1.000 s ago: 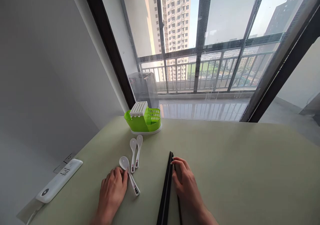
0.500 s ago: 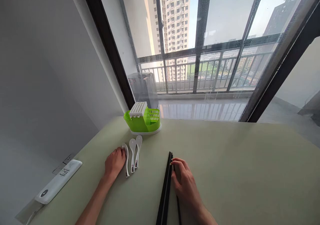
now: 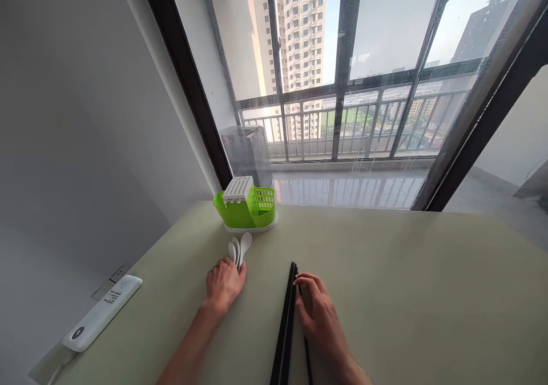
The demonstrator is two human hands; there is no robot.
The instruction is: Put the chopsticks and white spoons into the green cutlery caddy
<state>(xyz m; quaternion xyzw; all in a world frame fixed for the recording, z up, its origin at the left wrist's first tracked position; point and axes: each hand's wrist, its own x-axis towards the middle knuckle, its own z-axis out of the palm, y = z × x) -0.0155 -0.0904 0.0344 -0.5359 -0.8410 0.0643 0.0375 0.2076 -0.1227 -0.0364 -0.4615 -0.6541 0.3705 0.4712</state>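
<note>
Three white spoons lie bunched on the table, bowls pointing away from me. My left hand is closed around their handles, which it mostly hides. Several black chopsticks lie lengthwise in front of me, side by side. My right hand rests at their right side with curled fingers, its fingertips against them near the far ends. One chopstick runs apart from the others, partly under the right hand.
Beyond the spoons stands a green utensil caddy with a white slotted top and base. At the left table edge lies a white power strip with a cable. A large window is behind the pale green table.
My left hand has moved right, from beside the leftmost spoon onto the handles, and the spoons are now bunched together. My right hand has stayed at the chopsticks.
</note>
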